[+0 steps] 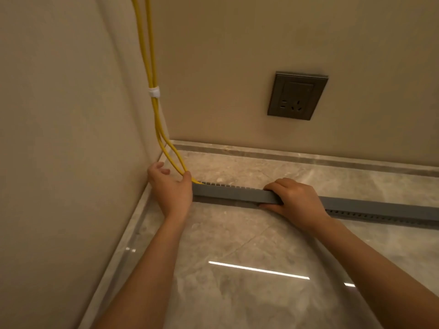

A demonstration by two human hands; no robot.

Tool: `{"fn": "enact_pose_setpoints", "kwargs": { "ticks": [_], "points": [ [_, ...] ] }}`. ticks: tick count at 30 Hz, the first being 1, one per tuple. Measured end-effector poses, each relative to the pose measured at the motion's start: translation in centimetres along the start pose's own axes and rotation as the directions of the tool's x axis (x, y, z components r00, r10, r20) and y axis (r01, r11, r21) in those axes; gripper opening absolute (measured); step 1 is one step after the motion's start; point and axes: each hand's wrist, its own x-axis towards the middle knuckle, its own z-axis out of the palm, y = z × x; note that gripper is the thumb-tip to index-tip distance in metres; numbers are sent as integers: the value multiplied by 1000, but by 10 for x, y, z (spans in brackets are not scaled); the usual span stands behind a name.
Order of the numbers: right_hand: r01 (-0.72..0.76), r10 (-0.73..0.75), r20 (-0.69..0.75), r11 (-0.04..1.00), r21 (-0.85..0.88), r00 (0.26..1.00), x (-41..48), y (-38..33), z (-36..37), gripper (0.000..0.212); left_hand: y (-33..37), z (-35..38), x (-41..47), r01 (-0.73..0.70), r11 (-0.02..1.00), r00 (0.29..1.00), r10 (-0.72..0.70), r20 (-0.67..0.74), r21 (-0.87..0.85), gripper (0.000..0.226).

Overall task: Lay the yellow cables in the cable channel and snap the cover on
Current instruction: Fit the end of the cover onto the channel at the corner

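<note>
Two yellow cables (153,67) hang down the wall corner, bound by a white tie (154,91), and curve into the left end of a grey slotted cable channel (392,216) lying on the marble floor. A grey cover (228,194) sits along the channel's top. My left hand (169,186) is at the channel's left end, its thumb touching the cables where they enter and its fingers loosely curled. My right hand (293,198) grips the cover and channel mid-length, fingers over the top and thumb on the near side.
Beige walls meet in a corner at the left. A grey wall socket (297,96) sits on the far wall above the channel. A marble skirting strip (308,155) runs along the wall base. Glossy floor tiles spread out in front of the channel.
</note>
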Motion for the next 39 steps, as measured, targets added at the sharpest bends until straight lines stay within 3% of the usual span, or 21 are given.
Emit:
{"fn": "enact_pose_setpoints", "kwargs": {
  "ticks": [2,4,6,8,10,12,14,18,22,24,26,29,31,36,39],
  "points": [
    [-7,7,18,1000,12,1000,1,-1,-2,32,-3,-3,4,155,988,977,-154,147,3,34],
    [8,-8,36,1000,6,999,1,-3,-5,32,-1,-7,6,121,986,953,-149,265,119,15],
    [28,-27,36,1000,-5,999,0,-5,-9,31,3,-8,10,174,976,910,-211,356,133,14],
    [43,-42,16,999,-13,999,-2,-7,-14,30,9,-10,12,360,930,823,-354,444,73,11],
    [56,-56,9,998,-11,998,-4,-8,-20,29,14,-16,13,562,827,687,-459,564,-11,10],
    [70,-70,26,998,-2,997,-5,-8,-26,30,15,-23,13,709,700,556,-479,679,-87,22],
    [74,-75,79,997,16,994,-4,-6,-33,33,14,-30,12,786,601,488,-465,739,-141,28],
    [58,-72,193,996,74,979,1,-2,-47,31,13,-38,8,805,565,471,-427,772,-179,30],
    [45,-47,192,999,18,980,2,-1,-52,25,13,-42,3,823,522,470,-405,784,-224,33],
    [35,-32,144,999,-19,989,-1,-6,-51,23,15,-42,2,827,502,477,-393,786,-252,36],
    [58,-58,3,998,-37,998,-5,-11,-49,15,16,-43,0,833,473,482,-370,794,-285,37],
    [142,-168,-258,983,-118,951,-9,-12,-48,15,15,-45,-1,825,465,498,-333,801,-320,40],
    [170,-218,-329,971,-169,919,-8,-9,-50,21,13,-46,-1,817,476,500,-305,810,-325,44],
    [177,-230,-276,963,-204,933,-10,-1,-49,17,14,-50,-3,806,484,505,-265,822,-339,32],
    [204,-244,-224,961,-188,944,-14,2,-48,16,15,-49,-5,762,556,541,-267,798,-331,31]
  ]
}}
